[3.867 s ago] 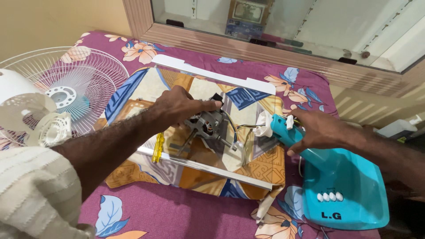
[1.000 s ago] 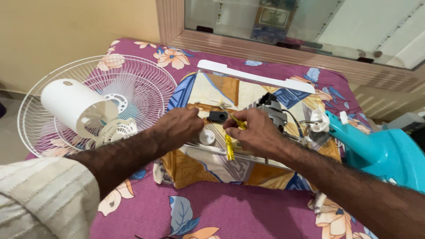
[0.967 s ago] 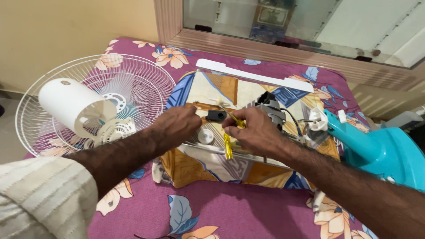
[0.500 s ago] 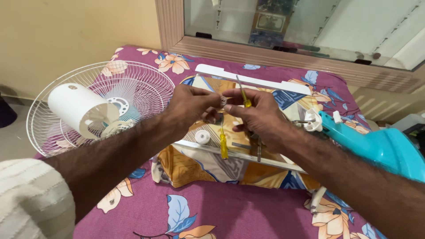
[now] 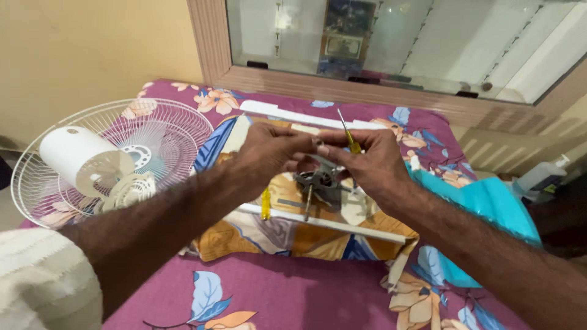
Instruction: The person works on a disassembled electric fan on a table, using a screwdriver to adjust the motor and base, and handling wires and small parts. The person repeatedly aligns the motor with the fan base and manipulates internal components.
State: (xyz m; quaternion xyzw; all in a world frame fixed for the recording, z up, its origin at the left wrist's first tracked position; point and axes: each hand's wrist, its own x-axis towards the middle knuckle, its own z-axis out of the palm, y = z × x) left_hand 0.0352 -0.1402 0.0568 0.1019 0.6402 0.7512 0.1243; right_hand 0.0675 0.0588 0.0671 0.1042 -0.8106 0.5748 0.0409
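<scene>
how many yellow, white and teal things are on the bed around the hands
Yellow: 2, a yellow-handled screwdriver in the right hand, and another yellow-handled tool lying below the left hand.
White: 2, a white wire fan grille and a white cylindrical fan housing.
Teal: 1, a teal plastic fan base.
Total: 5

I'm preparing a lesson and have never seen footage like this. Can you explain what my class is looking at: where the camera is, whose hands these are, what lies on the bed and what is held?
The single picture comes from a camera worn on a person's head, looking down at their own two bare hands. The left hand and right hand meet above a small grey metal motor with a shaft. The right hand holds a thin yellow-handled screwdriver. Below lies a patterned orange and blue cushion on a purple floral bedsheet. To the left rest a white wire fan guard and a white cylindrical fan housing; to the right, a turquoise plastic fan part.
</scene>
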